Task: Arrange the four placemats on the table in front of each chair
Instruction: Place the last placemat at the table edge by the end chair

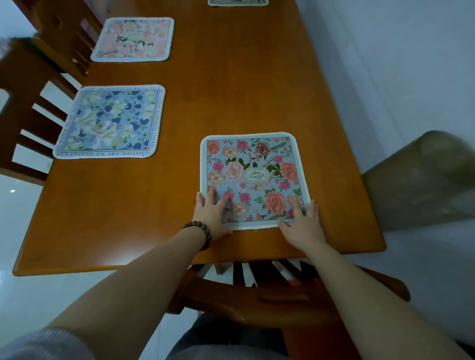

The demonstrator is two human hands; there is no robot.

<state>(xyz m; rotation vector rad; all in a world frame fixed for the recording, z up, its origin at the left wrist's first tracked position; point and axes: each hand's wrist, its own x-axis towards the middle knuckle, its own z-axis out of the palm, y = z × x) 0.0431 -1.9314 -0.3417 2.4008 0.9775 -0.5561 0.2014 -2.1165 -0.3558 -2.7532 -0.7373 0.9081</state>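
Note:
A blue placemat with pink and peach flowers (pixel 253 177) lies flat on the wooden table (pixel 231 97) near its front edge. My left hand (pixel 213 214), with a bead bracelet on the wrist, rests flat on the mat's near left corner. My right hand (pixel 304 223) presses with spread fingers on its near right corner. A blue and cream floral placemat (pixel 110 122) lies along the left side. Further back on the left is a pink floral placemat (pixel 133 39). The edge of a fourth placemat (pixel 237 2) shows at the far end.
A wooden chair (pixel 257 290) is tucked in under the near table edge, below my arms. Two wooden chairs (pixel 28 108) stand along the left side. A white wall runs along the right, with a blurred greyish-brown object (pixel 421 180) beside the table.

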